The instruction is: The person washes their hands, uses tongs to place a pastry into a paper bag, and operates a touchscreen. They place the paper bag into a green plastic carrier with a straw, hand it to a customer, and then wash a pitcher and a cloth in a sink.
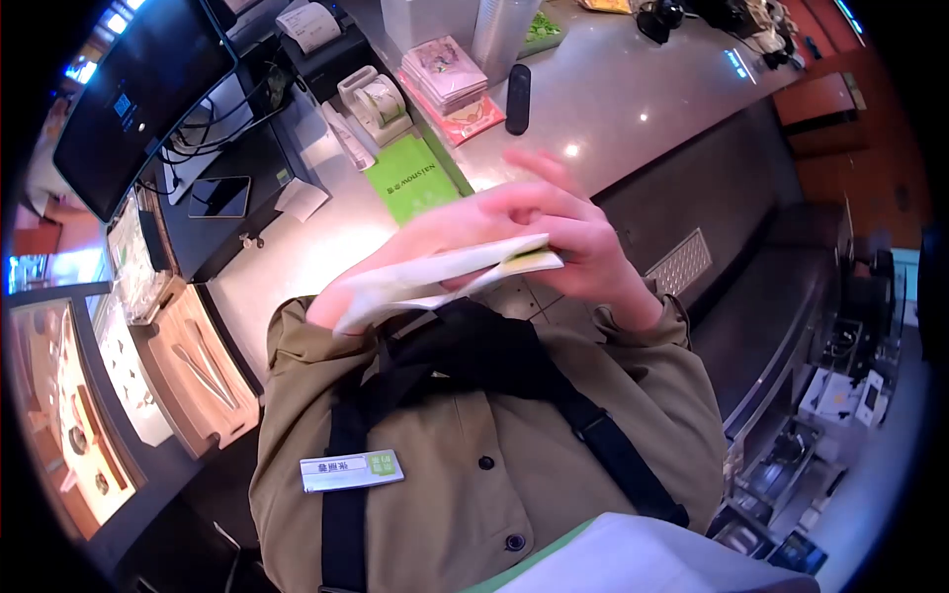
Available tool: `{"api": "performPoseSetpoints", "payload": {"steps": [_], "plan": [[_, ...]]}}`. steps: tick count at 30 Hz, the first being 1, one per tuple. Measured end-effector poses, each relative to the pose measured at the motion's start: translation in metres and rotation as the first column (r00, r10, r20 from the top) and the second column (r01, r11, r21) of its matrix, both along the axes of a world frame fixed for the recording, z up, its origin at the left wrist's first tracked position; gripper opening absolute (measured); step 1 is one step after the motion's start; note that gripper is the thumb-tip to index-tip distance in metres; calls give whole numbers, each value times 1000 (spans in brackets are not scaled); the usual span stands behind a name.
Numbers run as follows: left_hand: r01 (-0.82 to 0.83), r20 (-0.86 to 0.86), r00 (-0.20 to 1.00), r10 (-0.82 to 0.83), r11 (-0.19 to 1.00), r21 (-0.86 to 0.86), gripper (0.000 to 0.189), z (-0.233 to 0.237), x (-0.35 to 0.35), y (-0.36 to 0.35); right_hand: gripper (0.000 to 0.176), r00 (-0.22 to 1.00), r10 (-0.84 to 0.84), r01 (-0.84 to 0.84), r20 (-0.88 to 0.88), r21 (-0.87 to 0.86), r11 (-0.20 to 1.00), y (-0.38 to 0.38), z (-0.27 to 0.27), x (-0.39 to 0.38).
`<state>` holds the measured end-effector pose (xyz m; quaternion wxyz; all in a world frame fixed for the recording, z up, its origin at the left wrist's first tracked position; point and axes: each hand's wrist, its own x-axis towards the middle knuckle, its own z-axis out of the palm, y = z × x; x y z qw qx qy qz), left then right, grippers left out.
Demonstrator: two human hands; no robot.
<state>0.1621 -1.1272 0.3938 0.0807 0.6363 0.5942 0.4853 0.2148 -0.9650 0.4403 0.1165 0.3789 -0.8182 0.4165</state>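
Observation:
A folded piece of white paper with green print, seemingly a paper bag [445, 277], slants in front of my chest, smeared by motion. My left hand [430, 237] lies behind and above it, and a bit of skin shows between its folds. My right hand [583, 237] meets the left at the paper's right end, its fingers bent and partly blurred. The fingers of both hands overlap, so the exact grip is partly hidden. Just beyond the hands, a bright green printed packet [410, 178] rests on the counter [272, 267].
A label printer [376, 104], a receipt printer [316, 44], stacked pink packets [445, 74] and a black remote [517, 99] stand further back. At left are a monitor [143, 99], a phone [219, 197] and a wooden tray [188, 356] with tongs [208, 371].

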Motion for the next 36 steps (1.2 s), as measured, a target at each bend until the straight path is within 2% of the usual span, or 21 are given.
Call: {"api": "performPoseSetpoints", "payload": {"steps": [1,2,3,4,5,6,8,9,10,12,13,14,16,19,21,24,25,26,28,31,36], "plan": [[-1,379,924,50,992,-127,32,1,0,13,17,999,-49,49,-14,6,999,4,7,0],[36,708,706,-33,999,10,34,5,1,22,17,997,-82,82,6,-26,996,12,4,-5],[19,913,379,-151,988,156,37,11,2,29,17,992,-119,121,30,-57,991,22,0,-8],[-52,958,1,-287,957,287,40,13,1,35,18,985,-161,165,54,-84,983,33,-4,-10],[-135,932,233,-277,940,313,49,-5,-13,31,17,900,-289,370,325,-221,902,43,-9,-4],[-209,958,198,-208,946,249,52,-24,-11,25,17,740,-342,578,579,-288,764,54,-12,0],[-328,991,115,-63,940,98,59,-52,-9,13,16,739,-443,651,508,-370,663,77,-19,-9],[-316,809,585,45,932,177,59,-44,-9,26,15,740,-485,658,466,-355,665,88,-23,-12],[-479,621,680,391,877,-28,44,-50,-18,40,15,737,-527,667,423,-333,667,99,-28,-16],[-684,386,692,610,725,81,25,-59,-48,73,14,792,-573,608,209,-352,712,117,-47,-24],[-664,179,747,640,712,228,20,-62,-65,81,14,827,-562,540,36,-330,774,124,-51,-25],[-607,-30,748,663,702,373,16,-63,-75,89,15,839,-525,474,-140,-284,833,131,-55,-22],[-495,-259,748,610,774,394,19,-93,-76,86,8,833,-437,473,-339,29,881,148,-83,-3],[-402,-374,812,448,894,197,20,-163,-61,64,8,869,-424,470,-254,155,869,133,-163,25],[-385,-400,833,381,920,74,19,-180,-51,52,11,853,-502,519,-138,132,845,119,-198,35],[-312,-416,863,287,950,9,19,-167,-41,52,11,729,-684,684,28,-79,725,103,-211,35],[-345,-227,915,333,938,-14,17,-176,-36,58,4,668,-743,740,37,-146,657,101,-220,33],[-473,-43,880,472,880,-25,9,-182,-33,66,4,545,-821,839,169,-113,533,98,-222,33],[-680,50,660,750,624,-386,11,-165,-27,87,10,240,-886,964,397,12,266,86,-213,28],[-855,152,448,881,472,-215,22,-157,-25,113,19,135,-930,990,343,-4,142,85,-209,6],[-893,33,332,943,325,-310,19,-162,-33,117,19,64,-940,982,335,148,119,89,-217,-6]]}}
